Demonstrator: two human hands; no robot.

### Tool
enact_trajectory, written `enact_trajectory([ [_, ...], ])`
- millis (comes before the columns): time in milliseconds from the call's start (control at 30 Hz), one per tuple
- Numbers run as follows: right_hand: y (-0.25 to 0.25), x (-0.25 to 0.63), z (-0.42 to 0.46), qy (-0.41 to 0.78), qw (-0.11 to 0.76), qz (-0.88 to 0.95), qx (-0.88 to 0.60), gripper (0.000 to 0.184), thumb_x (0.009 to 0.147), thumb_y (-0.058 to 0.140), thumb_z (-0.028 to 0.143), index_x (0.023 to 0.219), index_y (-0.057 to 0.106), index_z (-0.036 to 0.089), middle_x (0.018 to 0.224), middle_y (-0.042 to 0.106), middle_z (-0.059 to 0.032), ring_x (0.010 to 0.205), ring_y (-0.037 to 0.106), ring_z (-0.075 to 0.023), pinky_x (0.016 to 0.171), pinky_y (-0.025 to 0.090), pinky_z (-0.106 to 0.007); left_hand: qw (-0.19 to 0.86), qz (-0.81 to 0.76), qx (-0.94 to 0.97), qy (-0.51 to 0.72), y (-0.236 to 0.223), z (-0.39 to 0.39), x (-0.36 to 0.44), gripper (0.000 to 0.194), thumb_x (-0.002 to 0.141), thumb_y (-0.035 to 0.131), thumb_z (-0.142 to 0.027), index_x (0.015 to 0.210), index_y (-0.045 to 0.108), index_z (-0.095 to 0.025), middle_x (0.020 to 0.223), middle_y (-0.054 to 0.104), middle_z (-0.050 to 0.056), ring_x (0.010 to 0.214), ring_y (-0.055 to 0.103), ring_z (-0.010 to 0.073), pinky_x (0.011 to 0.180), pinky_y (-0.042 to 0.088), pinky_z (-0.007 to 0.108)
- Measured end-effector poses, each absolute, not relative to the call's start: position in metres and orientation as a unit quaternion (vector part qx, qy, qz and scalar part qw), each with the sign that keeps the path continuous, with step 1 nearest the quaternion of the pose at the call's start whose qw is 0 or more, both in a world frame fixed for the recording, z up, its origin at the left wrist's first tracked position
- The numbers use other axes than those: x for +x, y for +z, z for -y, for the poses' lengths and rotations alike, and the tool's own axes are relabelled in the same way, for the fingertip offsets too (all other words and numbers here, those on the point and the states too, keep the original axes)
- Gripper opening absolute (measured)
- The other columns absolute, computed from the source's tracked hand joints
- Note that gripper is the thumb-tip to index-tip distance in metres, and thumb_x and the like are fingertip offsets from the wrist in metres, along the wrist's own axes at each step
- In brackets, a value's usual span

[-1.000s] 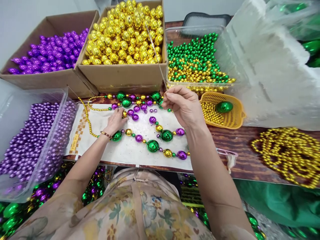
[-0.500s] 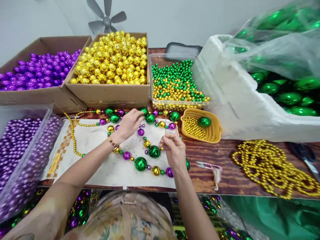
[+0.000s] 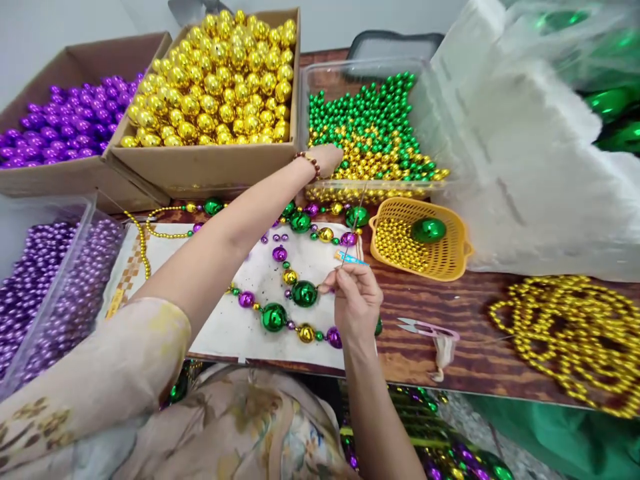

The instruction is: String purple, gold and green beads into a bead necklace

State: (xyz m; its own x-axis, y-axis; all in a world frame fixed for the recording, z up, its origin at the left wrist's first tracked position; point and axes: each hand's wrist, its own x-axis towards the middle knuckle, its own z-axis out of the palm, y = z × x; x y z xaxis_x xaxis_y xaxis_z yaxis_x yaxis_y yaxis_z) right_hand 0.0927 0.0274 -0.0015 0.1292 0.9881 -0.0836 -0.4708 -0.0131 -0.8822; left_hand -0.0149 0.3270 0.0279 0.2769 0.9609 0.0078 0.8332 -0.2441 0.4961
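Observation:
My left hand [image 3: 327, 159] reaches across the table into the clear tub [image 3: 350, 67] of small green and gold beads [image 3: 373, 137]; its fingers are down among the beads and mostly hidden. My right hand [image 3: 353, 300] is pinched on a thin threading needle [image 3: 353, 230] that points up and away. Below and left of that hand, a strand of large green, gold and purple beads [image 3: 280, 310] lies looped on a white cloth [image 3: 225, 327].
A cardboard box of gold balls [image 3: 220, 73] and one of purple balls [image 3: 60, 123] stand at the back. A clear tub of purple beads [image 3: 45, 287] is at left. A yellow basket [image 3: 425, 243], small snips [image 3: 425, 328], gold bead strands [image 3: 575, 333] and a white bag [image 3: 525, 153] lie at right.
My left hand left the strand on the cloth and stretched forward to the tub of green and gold beads. My right hand stayed over the cloth with the needle.

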Motion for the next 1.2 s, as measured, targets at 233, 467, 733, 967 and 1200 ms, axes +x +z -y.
enact_trajectory([
  [233,0.002,0.092,-0.034,0.58,0.628,0.342,-0.391,0.014,0.082,0.074,0.03,0.088,0.064,0.023,0.066,0.07,0.0038,0.052,0.066,-0.0138,0.051,0.056,-0.026,0.111,-0.551,0.827,-0.024,0.021,-0.331,-0.01,0.011,0.084,0.07,-0.01,0.092,0.075,-0.006,0.096,0.067,0.01,0.118,0.057,0.0342,0.1,0.04,0.049],
  [467,0.031,0.077,-0.052,0.575,0.62,0.422,-0.327,0.013,0.086,0.073,0.031,0.089,0.064,0.021,0.071,0.072,0.0042,0.055,0.067,-0.0095,0.054,0.055,-0.02,0.127,-0.483,0.837,0.224,0.058,-0.291,-0.032,0.015,0.084,0.065,-0.002,0.085,0.064,-0.017,0.088,0.066,0.006,0.096,0.061,0.0219,0.089,0.047,0.038],
  [733,0.08,0.031,-0.058,0.624,0.559,0.501,-0.219,0.024,0.087,0.073,0.042,0.09,0.061,0.021,0.072,0.067,0.0054,0.059,0.066,-0.0079,0.057,0.055,-0.02,0.456,-0.432,0.595,0.501,0.07,-0.129,-0.128,0.012,0.089,0.067,-0.027,0.097,0.067,-0.018,0.08,0.066,0.0,0.069,0.066,0.0108,0.066,0.052,0.024],
  [967,0.078,0.017,-0.052,0.629,0.521,0.523,-0.242,0.021,0.087,0.071,0.04,0.088,0.061,0.021,0.071,0.065,0.0051,0.061,0.064,-0.0086,0.063,0.056,-0.024,0.569,-0.435,0.367,0.593,0.039,-0.041,-0.177,0.019,0.082,0.076,-0.03,0.096,0.069,-0.019,0.078,0.068,-0.001,0.065,0.067,0.0089,0.066,0.055,0.022],
  [1200,0.025,0.037,-0.016,0.597,0.502,0.481,-0.4,0.01,0.082,0.072,0.026,0.083,0.066,0.019,0.066,0.071,0.0024,0.055,0.066,-0.0108,0.059,0.057,-0.024,0.622,-0.388,0.247,0.634,0.027,-0.011,-0.181,0.016,0.086,0.073,-0.029,0.097,0.071,-0.018,0.087,0.071,0.002,0.076,0.07,0.0105,0.074,0.057,0.024],
])
